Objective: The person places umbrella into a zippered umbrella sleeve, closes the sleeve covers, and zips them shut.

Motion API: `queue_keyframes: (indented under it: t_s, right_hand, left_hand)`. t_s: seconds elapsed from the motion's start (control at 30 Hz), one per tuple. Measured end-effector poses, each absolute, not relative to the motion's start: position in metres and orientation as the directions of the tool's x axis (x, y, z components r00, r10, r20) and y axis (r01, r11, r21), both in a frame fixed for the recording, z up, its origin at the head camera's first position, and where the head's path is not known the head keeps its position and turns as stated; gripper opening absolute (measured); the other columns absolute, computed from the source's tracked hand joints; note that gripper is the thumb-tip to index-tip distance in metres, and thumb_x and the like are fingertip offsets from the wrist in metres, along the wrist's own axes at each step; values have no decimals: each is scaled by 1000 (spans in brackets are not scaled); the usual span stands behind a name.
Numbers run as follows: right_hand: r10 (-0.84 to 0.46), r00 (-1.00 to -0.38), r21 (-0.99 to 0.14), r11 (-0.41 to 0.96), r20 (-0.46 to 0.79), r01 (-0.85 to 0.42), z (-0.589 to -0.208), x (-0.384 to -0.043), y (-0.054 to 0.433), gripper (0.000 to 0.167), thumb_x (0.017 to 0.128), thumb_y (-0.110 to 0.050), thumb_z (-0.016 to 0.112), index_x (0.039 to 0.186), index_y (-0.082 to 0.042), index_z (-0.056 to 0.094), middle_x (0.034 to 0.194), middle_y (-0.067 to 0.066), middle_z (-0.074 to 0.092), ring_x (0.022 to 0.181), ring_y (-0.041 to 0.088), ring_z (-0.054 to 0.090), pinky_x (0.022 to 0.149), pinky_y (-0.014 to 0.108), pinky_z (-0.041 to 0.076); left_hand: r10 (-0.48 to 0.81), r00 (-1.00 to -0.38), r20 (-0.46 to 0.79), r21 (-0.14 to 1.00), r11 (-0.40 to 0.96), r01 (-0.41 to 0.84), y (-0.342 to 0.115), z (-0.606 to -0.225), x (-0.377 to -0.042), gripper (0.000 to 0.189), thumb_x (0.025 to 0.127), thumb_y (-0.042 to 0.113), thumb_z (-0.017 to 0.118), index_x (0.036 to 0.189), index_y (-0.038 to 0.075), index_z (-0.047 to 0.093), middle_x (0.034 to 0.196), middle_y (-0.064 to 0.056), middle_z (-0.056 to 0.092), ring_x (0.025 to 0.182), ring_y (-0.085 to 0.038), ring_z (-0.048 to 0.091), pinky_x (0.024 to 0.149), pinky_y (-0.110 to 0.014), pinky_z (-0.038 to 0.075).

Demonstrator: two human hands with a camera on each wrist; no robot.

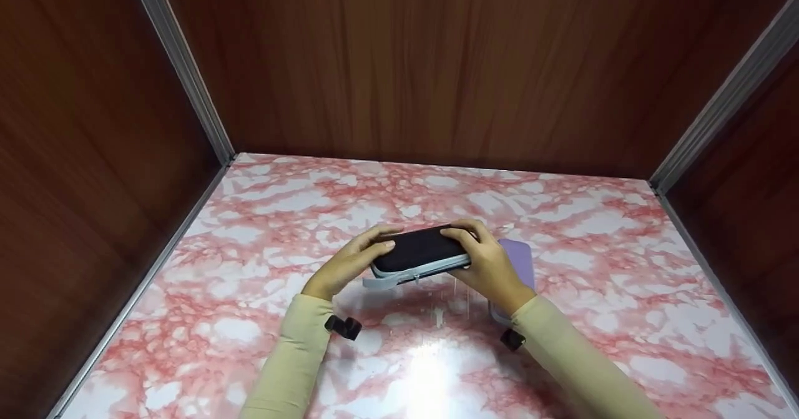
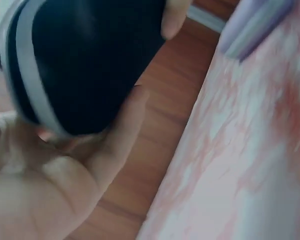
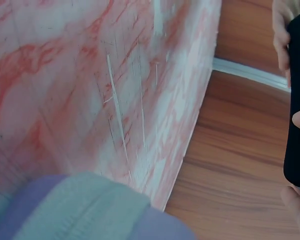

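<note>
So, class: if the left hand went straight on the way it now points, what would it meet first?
The black case, which the left hand already grips. Beyond it in the head view, the right hand on the case's other end looks next in line, though depth is unclear.

The counter (image 1: 212,325) has a red-and-white marbled surface. A purple case (image 1: 518,263) with a pale grey band rests on it, right of centre, partly obscured. Wood-grain panels enclose the counter: back panel (image 1: 399,63), left panel (image 1: 93,188), right panel (image 1: 749,157). Metal profiles (image 1: 184,63) join the panels at both rear corners. Bright glare (image 1: 427,375) marks the near surface.
</note>
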State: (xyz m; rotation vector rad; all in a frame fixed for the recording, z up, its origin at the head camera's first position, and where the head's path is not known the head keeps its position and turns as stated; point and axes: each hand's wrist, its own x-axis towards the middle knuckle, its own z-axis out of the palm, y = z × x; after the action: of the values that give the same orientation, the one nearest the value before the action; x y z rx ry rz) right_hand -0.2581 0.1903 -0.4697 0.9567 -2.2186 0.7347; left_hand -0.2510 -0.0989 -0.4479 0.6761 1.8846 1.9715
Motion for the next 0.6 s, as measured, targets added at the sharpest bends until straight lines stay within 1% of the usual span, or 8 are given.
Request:
queue_keyframes:
  t_s: [0.13,0.17,0.23,0.33,0.37,0.4,0.47,0.6]
  right_hand:
    - [-425,-559,-247,594,712,-766,-470,-258,191,65,71,-12,91,130,-16,63,130,9,55,115,24,60,94,38,52]
    - [-423,-563,-248,597,710,-763,-470,-258,191,65,71,-12,91,130,-16,63,130,9,55,115,24,60,94,38,52]
    - [-423,-566,-246,603,708,-759,-470,-258,191,65,72,-12,91,130,-15,63,130,10,55,115,25,60,94,38,52]
    - [-420,-571,-244,613,705,-751,-469,-257,191,63,73,-13,91,130,-15,63,129,11,55,116,26,59,95,39,51]
    - [-418,-574,-245,616,705,-749,-469,-257,191,63,73,-14,90,130,-15,63,129,12,55,116,26,59,95,38,51]
    - [-415,-575,-245,619,705,-747,-469,-257,191,62,73,-14,90,130,-14,63,129,12,55,116,26,59,95,38,51]
    - [-406,-580,-247,626,706,-739,-469,-257,191,62,73,-13,90,129,-14,64,129,13,55,116,26,58,95,38,51]
    - [-386,-591,-256,639,709,-725,-468,-257,191,62,72,-12,90,128,-12,65,128,14,55,116,27,58,95,38,51]
  left_hand:
    - [472,-835,284,921,108,374,-104,-438,-248,42,101,28,61,141,14,58,137,-2,58,126,-19,53,105,-39,41]
    - [461,-823,331,886,149,440,-104,-435,-246,41,100,28,62,139,16,60,136,1,58,126,-17,53,102,-38,44]
    - [449,-783,430,792,229,566,-102,-432,-244,39,98,29,66,135,18,63,134,4,59,126,-14,52,103,-38,44]
    - [470,-688,553,599,349,720,-97,-428,-240,43,92,35,73,131,18,66,133,5,59,128,-12,50,104,-36,43]
    - [483,-657,579,529,390,753,-95,-427,-239,46,89,37,75,131,18,66,134,5,59,128,-13,50,104,-37,43]
    - [496,-628,599,461,427,778,-92,-427,-238,50,86,39,78,130,17,67,133,3,60,128,-15,50,108,-39,38]
    - [527,-582,619,336,492,803,-88,-426,-235,59,79,42,83,130,17,67,132,1,61,127,-19,50,108,-42,37]
    - [583,-519,625,108,594,797,-80,-428,-233,72,71,49,84,133,17,65,132,-1,62,127,-24,51,107,-44,37]
